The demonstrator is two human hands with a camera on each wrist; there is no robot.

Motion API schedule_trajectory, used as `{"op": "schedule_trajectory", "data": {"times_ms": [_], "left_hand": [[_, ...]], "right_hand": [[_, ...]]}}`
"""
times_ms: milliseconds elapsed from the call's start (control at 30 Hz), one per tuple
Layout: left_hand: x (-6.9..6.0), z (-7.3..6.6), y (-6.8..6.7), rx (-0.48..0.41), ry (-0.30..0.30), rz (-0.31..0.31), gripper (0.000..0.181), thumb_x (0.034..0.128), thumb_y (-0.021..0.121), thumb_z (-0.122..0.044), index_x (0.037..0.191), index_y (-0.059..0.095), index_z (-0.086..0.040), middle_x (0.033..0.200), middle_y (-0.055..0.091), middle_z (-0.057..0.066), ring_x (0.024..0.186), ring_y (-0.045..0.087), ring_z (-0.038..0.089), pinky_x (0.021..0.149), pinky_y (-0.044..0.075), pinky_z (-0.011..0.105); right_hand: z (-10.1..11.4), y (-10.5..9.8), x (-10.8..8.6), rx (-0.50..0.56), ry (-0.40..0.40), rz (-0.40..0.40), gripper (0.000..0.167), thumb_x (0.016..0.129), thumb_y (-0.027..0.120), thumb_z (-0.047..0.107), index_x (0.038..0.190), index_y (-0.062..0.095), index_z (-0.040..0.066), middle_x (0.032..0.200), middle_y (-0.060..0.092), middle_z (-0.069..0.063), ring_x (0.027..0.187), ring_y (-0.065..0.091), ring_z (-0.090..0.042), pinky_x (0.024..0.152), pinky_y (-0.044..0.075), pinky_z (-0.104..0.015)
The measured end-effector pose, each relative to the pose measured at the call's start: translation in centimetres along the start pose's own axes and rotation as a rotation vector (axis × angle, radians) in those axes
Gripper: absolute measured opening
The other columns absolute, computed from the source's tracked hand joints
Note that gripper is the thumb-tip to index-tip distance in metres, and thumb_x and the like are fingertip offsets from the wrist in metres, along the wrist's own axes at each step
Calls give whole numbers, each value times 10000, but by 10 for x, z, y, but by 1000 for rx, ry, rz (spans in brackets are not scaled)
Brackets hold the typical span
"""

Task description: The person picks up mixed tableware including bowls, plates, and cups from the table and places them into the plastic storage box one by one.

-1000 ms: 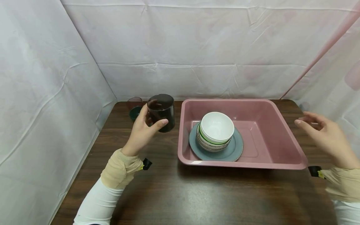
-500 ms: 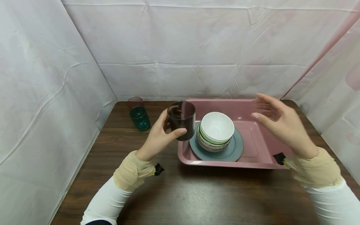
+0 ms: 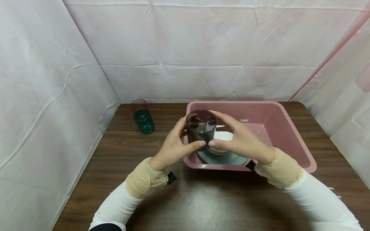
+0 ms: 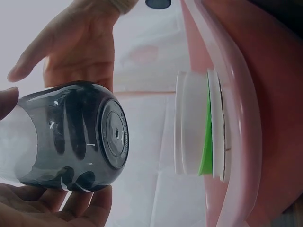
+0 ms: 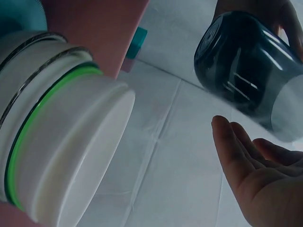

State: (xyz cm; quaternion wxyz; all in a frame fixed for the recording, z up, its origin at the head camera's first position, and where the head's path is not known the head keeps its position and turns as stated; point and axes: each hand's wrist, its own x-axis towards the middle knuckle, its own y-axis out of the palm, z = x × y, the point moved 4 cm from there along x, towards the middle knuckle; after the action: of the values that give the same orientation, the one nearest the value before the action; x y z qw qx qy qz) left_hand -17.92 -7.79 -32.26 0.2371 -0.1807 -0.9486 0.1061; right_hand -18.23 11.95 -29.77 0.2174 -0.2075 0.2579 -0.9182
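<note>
A dark translucent cup (image 3: pixel 198 136) is held upright by my left hand (image 3: pixel 174 146), above the left edge of a pink basin (image 3: pixel 295 141). The left fingers curl round the cup's far side and the thumb lies on its near side. My right hand (image 3: pixel 245 138) reaches in from the right with fingers spread beside the cup. In the right wrist view, a gap shows between the right fingers (image 5: pixel 229 151) and the cup (image 5: pixel 241 71). Beneath the hands, a stack of bowls topped by a white bowl (image 3: pixel 224 136) is partly hidden. It sits on a blue-grey plate (image 3: pixel 228 158).
On the wooden table (image 3: pixel 121 154), left of the basin, stands a teal cup (image 3: pixel 144 122). A pinkish clear cup (image 3: pixel 139 104) is right behind it. White sheeting (image 3: pixel 185 51) hangs at the back and both sides. The basin's front rim (image 3: pixel 214 167) lies below the wrists.
My left hand has carried the dark cup rightward from beside the teal cup to over the basin's left edge. My right hand has come in from the far right to the cup's side.
</note>
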Motion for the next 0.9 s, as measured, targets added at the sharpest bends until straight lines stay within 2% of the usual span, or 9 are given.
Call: {"op": "schedule_trajectory", "data": {"times_ms": [133, 400, 600, 667, 767, 900], "left_hand": [[0, -2, 5, 27, 22, 5, 747, 807, 778, -86, 1453, 420, -199, 1372, 502, 9, 1252, 504, 188, 1020, 456, 439], [0, -5, 8, 44, 32, 19, 764, 818, 769, -91, 1475, 397, -207, 1410, 463, 5, 1276, 463, 147, 1014, 452, 432], [1, -6, 7, 63, 53, 50, 786, 835, 764, -125, 1498, 355, -222, 1443, 436, -6, 1305, 463, 190, 1046, 440, 441], [1, -6, 4, 65, 54, 51, 808, 840, 760, -123, 1511, 326, -236, 1454, 429, -9, 1317, 462, 186, 1070, 429, 431], [1, -3, -2, 74, 57, 29, 824, 847, 749, -103, 1525, 296, -224, 1477, 419, 24, 1335, 458, 179, 1092, 417, 425], [4, 7, -16, 94, 55, -51, 785, 850, 742, -84, 1511, 327, -166, 1478, 428, 65, 1344, 463, 208, 1088, 417, 441]], "right_hand": [[5, 7, 6, 31, -45, -18, 760, 791, 819, 162, 1450, 440, 184, 1370, 548, 7, 1202, 559, -159, 1023, 471, -361], [8, 8, 7, 21, -30, -64, 746, 757, 847, 174, 1405, 476, 170, 1332, 572, 16, 1152, 573, -144, 994, 455, -287], [6, 3, 8, 9, -32, -59, 751, 749, 854, 169, 1403, 486, 178, 1312, 584, 19, 1124, 584, -158, 971, 479, -360], [5, -2, 7, -17, -19, -76, 756, 749, 854, 179, 1408, 484, 185, 1323, 577, 20, 1125, 579, -152, 967, 478, -342], [2, -13, 7, -31, -5, -114, 758, 753, 849, 154, 1416, 482, 172, 1318, 579, -4, 1099, 596, -165, 946, 486, -270], [-4, -31, 5, -12, 12, -190, 723, 760, 831, 83, 1399, 497, 136, 1223, 614, -50, 988, 642, -175, 857, 515, -182]]}}
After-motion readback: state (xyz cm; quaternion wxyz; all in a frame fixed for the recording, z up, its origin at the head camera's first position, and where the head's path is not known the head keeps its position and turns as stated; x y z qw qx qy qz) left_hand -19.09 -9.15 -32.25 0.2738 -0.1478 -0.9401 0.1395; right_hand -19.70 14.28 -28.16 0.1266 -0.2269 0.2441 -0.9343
